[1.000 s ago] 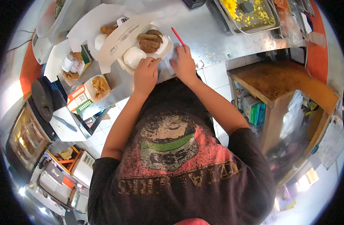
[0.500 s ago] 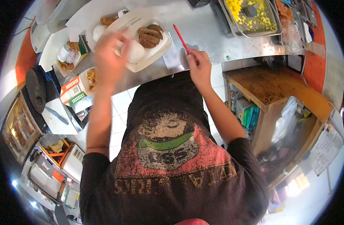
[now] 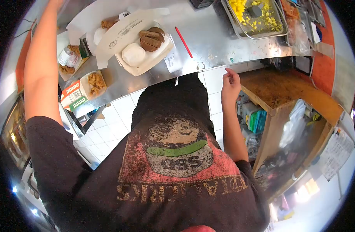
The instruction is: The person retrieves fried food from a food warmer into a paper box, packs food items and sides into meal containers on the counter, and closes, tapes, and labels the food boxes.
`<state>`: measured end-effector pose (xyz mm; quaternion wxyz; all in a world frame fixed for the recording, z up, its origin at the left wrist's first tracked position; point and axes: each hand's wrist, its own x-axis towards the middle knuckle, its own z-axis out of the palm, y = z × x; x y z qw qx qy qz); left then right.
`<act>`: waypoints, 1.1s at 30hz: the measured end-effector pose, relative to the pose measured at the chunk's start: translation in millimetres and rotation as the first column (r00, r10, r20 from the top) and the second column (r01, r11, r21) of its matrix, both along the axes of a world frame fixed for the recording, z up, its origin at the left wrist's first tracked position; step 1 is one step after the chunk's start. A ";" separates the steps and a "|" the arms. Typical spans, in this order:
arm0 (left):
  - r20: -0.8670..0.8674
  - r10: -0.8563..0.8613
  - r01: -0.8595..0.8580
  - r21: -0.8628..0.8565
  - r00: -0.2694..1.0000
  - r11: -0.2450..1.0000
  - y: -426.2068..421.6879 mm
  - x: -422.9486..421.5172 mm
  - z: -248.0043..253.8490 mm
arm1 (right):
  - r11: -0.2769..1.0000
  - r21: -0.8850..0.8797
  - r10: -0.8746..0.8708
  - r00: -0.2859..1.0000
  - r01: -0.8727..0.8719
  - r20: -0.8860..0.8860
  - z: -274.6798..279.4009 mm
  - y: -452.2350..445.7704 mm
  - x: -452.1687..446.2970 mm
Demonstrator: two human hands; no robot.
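My left arm reaches to the top left edge of the view, where my left hand (image 3: 56,3) is mostly cut off and its fingers do not show. Just off the counter's front edge hangs my right hand (image 3: 231,84), empty, index finger stretched and the others loosely bent. Between them an open paper food box (image 3: 144,69) holds a white mound that looks like rice (image 3: 133,55) and dark brown sliced pieces (image 3: 151,40). A red pen (image 3: 183,42) lies on the counter beside the box. Near it is a printed paper slip (image 3: 169,62).
Fried food in boxes (image 3: 96,83) stands at the left of the metal counter (image 3: 208,42). A glass tray of chopped yellow food (image 3: 258,19) sits at the back right. Below it is a wooden cabinet (image 3: 278,87).
My left hand has moved from above the food box to the far upper left. My right hand has let go of the red pen and drawn back to the right, off the counter.
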<state>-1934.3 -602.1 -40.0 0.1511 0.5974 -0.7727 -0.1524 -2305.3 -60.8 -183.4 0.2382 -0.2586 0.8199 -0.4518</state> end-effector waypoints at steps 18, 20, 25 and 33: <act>0.163 -0.129 0.130 0.007 0.978 0.992 -137.3 83.2 -76.3 | 0.861 -0.239 -0.482 0.870 0.449 -0.103 20.9 31.8 -177.0; 0.058 -0.044 0.047 -0.067 0.997 0.997 -139.8 89.1 -57.4 | 0.829 -0.292 -0.541 0.815 0.476 -0.206 21.2 30.5 -259.7; -0.152 0.088 -0.136 -0.346 0.984 0.928 -48.2 74.8 25.0 | 0.799 -0.220 -0.586 0.645 0.559 -0.491 17.6 -2.2 -499.3; -0.095 0.260 -0.272 -0.144 0.961 0.952 287.4 -95.6 32.0 | 0.710 -0.014 -0.566 0.558 0.704 -0.607 -52.9 -51.8 -757.9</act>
